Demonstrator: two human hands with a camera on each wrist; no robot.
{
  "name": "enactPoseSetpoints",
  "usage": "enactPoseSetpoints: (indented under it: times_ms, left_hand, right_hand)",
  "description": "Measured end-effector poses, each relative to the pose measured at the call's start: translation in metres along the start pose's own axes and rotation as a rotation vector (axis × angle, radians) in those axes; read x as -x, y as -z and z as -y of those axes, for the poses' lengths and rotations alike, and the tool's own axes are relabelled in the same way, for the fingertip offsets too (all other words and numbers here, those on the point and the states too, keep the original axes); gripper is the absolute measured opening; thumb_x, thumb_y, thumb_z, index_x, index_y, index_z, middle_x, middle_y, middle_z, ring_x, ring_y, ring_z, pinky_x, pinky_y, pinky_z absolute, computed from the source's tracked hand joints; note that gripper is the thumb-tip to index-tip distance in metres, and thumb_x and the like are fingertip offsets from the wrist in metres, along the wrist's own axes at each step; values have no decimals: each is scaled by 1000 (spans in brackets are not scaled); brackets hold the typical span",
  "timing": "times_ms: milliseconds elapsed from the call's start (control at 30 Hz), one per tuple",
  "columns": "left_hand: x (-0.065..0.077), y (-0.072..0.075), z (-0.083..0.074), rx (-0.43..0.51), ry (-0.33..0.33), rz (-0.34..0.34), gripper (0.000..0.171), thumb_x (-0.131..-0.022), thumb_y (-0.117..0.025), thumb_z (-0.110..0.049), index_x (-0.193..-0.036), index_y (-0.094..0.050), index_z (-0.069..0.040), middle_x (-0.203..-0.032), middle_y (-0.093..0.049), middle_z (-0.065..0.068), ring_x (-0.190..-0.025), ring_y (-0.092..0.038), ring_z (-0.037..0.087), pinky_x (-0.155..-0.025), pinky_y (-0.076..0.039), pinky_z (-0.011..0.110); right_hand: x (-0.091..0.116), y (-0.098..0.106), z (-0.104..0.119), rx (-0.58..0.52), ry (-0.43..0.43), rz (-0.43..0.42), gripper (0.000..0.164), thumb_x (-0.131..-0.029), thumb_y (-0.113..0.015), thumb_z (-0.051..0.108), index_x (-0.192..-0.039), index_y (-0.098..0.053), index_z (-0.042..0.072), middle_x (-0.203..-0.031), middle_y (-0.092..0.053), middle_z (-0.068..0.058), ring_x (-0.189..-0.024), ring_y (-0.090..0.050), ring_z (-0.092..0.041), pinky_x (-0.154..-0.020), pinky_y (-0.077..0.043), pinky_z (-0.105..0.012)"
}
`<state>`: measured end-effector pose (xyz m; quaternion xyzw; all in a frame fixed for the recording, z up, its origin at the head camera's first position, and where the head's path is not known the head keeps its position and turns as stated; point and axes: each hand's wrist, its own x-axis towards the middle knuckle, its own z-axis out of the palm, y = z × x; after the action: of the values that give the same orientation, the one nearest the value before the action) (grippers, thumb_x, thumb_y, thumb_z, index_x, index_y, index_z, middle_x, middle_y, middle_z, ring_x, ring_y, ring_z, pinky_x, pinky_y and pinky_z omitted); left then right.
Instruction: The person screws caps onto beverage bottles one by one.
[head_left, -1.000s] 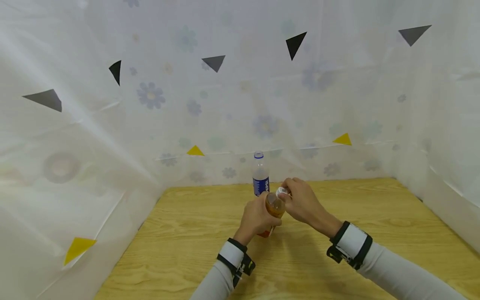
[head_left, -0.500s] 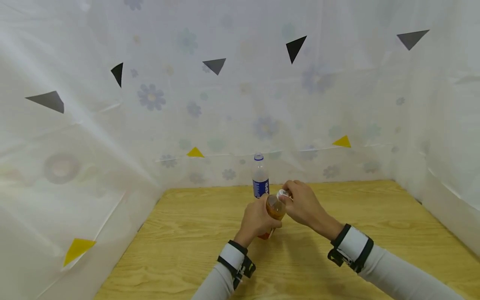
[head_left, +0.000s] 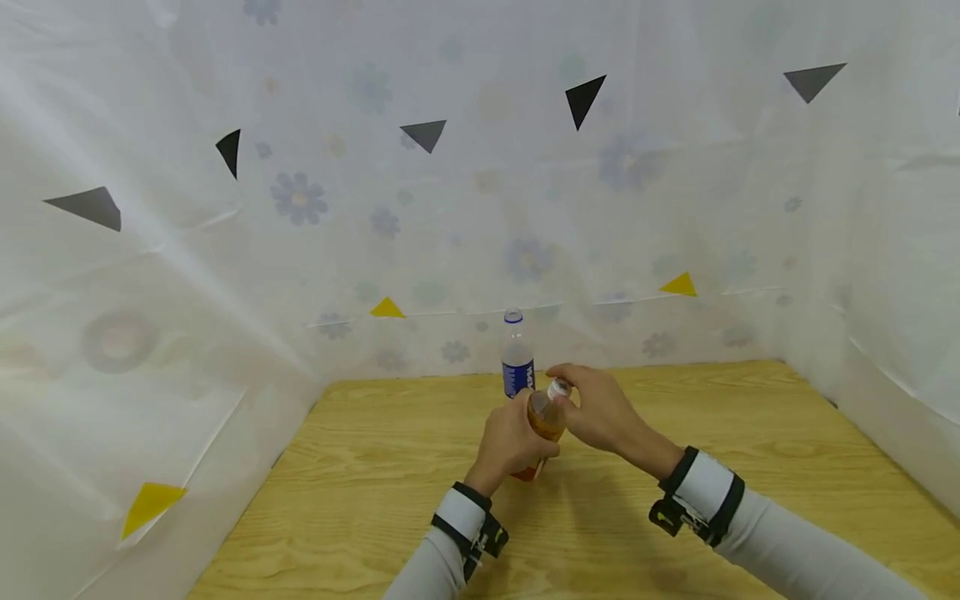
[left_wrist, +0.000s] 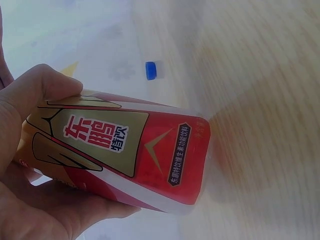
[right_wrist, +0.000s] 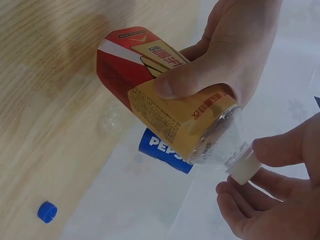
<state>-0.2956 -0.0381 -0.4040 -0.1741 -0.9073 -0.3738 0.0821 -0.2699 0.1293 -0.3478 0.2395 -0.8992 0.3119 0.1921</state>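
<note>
My left hand (head_left: 508,437) grips a red and gold drink bottle (left_wrist: 115,135) round its body, thumb on one side and fingers on the other. The bottle leans to the right, its base close over the table. At its neck sits a white bottle cap (right_wrist: 245,169), pinched between the thumb and fingers of my right hand (head_left: 603,412). Just behind stands a clear Pepsi bottle (head_left: 517,377) with a blue label, upright and without a cap; the left hand and the drink bottle hide its lower part. A blue bottle cap (right_wrist: 47,212) lies on the table.
The wooden table (head_left: 360,500) carries these things. White, flower-printed sheeting (head_left: 450,208) encloses its back and sides, with black, grey and yellow triangles on it.
My right hand's fingers have shifted round the white cap, the index finger now reaching further left over it. The left hand keeps its hold on the drink bottle; the head view has shifted slightly.
</note>
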Motion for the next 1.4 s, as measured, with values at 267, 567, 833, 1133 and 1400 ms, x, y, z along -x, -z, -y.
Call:
enactPoseSetpoints:
  times_ms: [267, 567, 833, 1133, 1400]
  left_hand:
    - [-1, -1, -1, 3, 12, 5, 69, -67, -92, -21, -127, -59, -10, -109, -73, 7, -93, -71, 20, -77, -59, 38]
    - [-1, -1, -1, -16, -5, 2, 70, -67, -93, -23, -126, -59, -8, -108, -73, 7, -91, -71, 19, -76, -59, 36]
    - [-2, 0, 0, -14, -13, -3, 67, -68, -92, -22, -125, -60, -9, -108, -73, 6, -91, -71, 19, -76, -59, 36]
    - [0, 1, 1, -15, -23, -6, 66, -68, -92, -22, -124, -60, -9, -107, -73, 6, -90, -71, 19, -75, -59, 36]
    - [1, 2, 1, -5, -14, -3, 63, -68, -92, -23, -121, -60, -12, -108, -73, 6, -92, -72, 19, -77, -60, 37]
  right_hand:
    - [3, 2, 2, -10, 13, 18, 32, -94, -58, -5, -125, -66, -1, -121, -70, -19, -111, -67, -38, -90, -56, -53]
    - [2, 2, 1, -8, 13, 4, 30, -92, -60, -8, -120, -68, -1, -115, -71, -18, -105, -68, -37, -85, -58, -50]
    - [0, 1, 1, -8, 15, -22, 29, -89, -61, -10, -116, -69, -2, -110, -71, -19, -101, -69, -36, -83, -59, -50]
    - [0, -2, -2, 1, 29, -47, 29, -88, -63, -11, -115, -69, -2, -106, -70, -17, -98, -69, -35, -82, -59, -50]
    - [-2, -4, -5, -33, -21, -75, 13, -91, -75, 12, -97, -69, 3, -86, -66, -7, -73, -58, -16, -64, -50, -32]
